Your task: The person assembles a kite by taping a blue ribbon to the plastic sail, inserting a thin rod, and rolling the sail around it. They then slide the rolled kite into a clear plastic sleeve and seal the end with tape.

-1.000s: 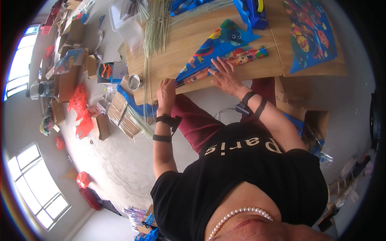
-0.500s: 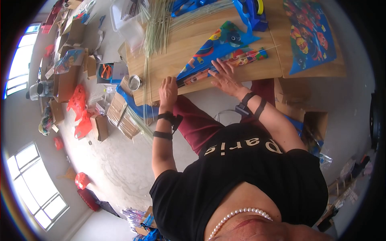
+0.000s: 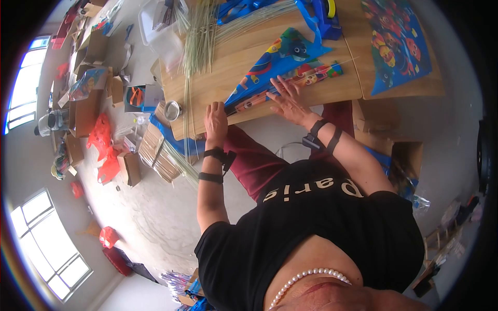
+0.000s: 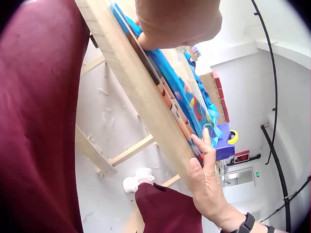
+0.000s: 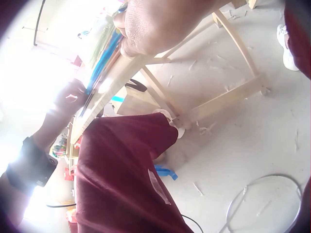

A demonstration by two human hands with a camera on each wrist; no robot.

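The left hand (image 3: 215, 119) is at the narrow tip of the blue printed sheet (image 3: 280, 59), its fingers curled in and seeming to pinch that corner; how firmly, the pictures do not tell. The right hand (image 3: 291, 102) grasps nothing: its fingers are spread and rest on the folded strip (image 3: 316, 74) along the sheet's near side, with the thumb towards the tabletop's edge. The sheet lies on the tabletop (image 3: 231, 67), its near side close to the front edge. The step in hand appears to be keeping this strip straight and flat, and it would likely go best with the tip held steady while the right hand presses evenly along the strip from the tip towards the wide end. Pressing straight down should suit thin film better than dragging, which could pucker it or skew the fold. What looks like a thin stick (image 3: 350, 60) juts past the strip's far end, and ought to stay in line with it. Farther out, the blue tape dispenser (image 3: 328, 22) stands beyond the sheet's wide end, pale sticks (image 3: 199, 44) lie beyond its tip, and a second sheet (image 3: 400, 49) lies well to its right.
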